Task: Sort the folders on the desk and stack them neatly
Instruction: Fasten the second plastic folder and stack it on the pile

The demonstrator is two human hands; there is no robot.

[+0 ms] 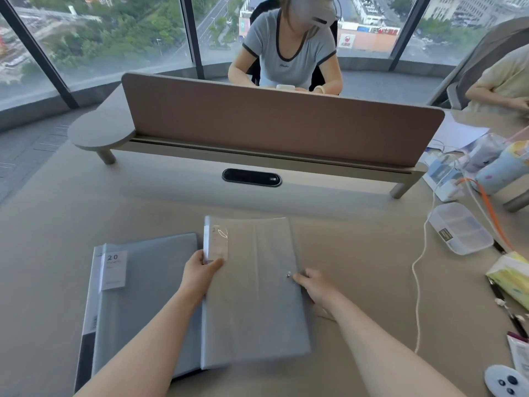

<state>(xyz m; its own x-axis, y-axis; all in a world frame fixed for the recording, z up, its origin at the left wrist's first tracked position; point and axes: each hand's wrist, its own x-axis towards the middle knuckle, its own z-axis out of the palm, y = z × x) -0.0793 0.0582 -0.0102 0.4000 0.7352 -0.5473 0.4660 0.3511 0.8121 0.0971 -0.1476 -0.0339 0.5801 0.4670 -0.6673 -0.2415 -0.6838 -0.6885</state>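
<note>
Two hands, left hand (201, 270) and right hand (315, 285), clamp the grey folder (254, 296); it should slide toward 9 o'clock and square onto the labelled folder (143, 296).

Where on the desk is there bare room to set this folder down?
Bare desk lies between the cable port and both folders, and left of the labelled folder. Some room sits between the held folder and the white cable. The right edge, around the plastic box, is crowded.
</note>
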